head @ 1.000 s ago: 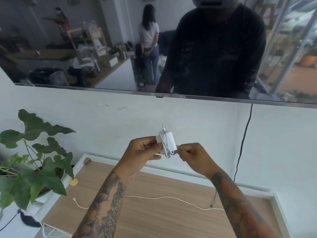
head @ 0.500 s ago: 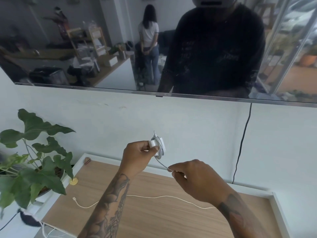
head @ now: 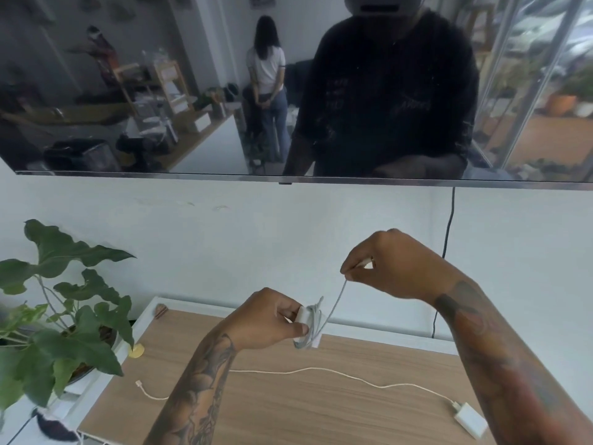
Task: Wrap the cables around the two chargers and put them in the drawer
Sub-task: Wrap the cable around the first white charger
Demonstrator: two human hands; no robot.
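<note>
We hold the small white block-shaped charger (head: 306, 329) in our left hand (head: 268, 319), fingers and thumb curled round its near end, above the light wooden tabletop with its white rim (head: 288, 409). Several turns of thin white cable (head: 333, 308) already lie round the charger's body, just beyond our left fingertips. From those turns a free length of the cable rises up and to the right to our right hand (head: 385, 263), which sits higher than the left and pinches the cable's end between thumb and forefinger, the other fingers curled in.

Below both hands, a second thin white cable (head: 321, 370) lies loose in a wavy line on the tabletop, passing under our left forearm. Its small plug end rests to the left of that forearm; its other end meets a second white rectangular charger (head: 470, 420) lying flat beneath our right forearm, near the tabletop's right edge.

Left of our left hand stands a green leafy potted plant (head: 64, 316). Above our hands hangs a dark wall-mounted screen (head: 192, 91), and a black cord (head: 447, 236) runs down the pale wall just beyond our right hand.
</note>
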